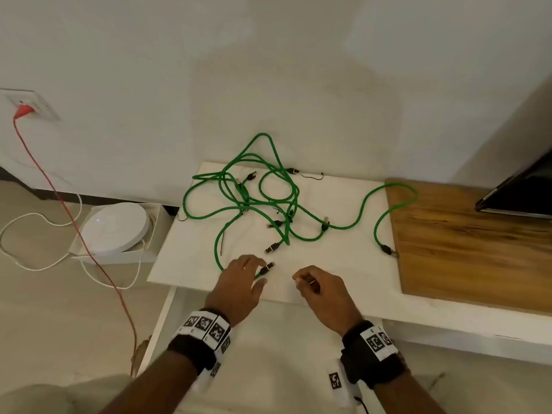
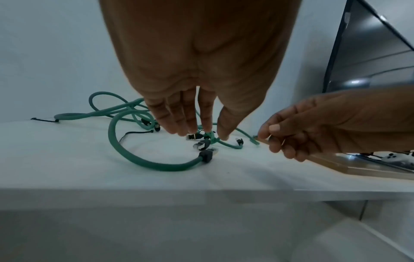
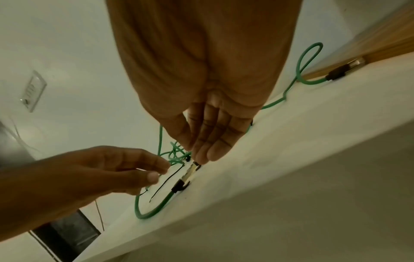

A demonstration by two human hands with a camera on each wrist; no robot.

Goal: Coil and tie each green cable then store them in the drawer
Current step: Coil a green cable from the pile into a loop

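Note:
Several green cables (image 1: 263, 198) lie in a loose tangle on the white tabletop (image 1: 343, 264), with black-and-metal plugs at their ends. My left hand (image 1: 263, 272) hovers, fingers relaxed, over the nearest plug (image 1: 268, 267). That plug (image 2: 207, 156) also shows in the left wrist view under my left hand (image 2: 207, 135). My right hand (image 1: 298, 280) hangs just to the right, loosely curled, with nothing seen in it. In the right wrist view my right hand (image 3: 193, 152) points down near that plug (image 3: 180, 185). Thin black ties (image 1: 312, 175) lie among the cables.
A wooden board (image 1: 466, 243) covers the table's right part; one cable end (image 1: 388, 250) lies at its edge. A dark screen (image 1: 519, 192) stands at the far right. On the floor at left are a white round device (image 1: 115, 228) and a red cord (image 1: 68, 210).

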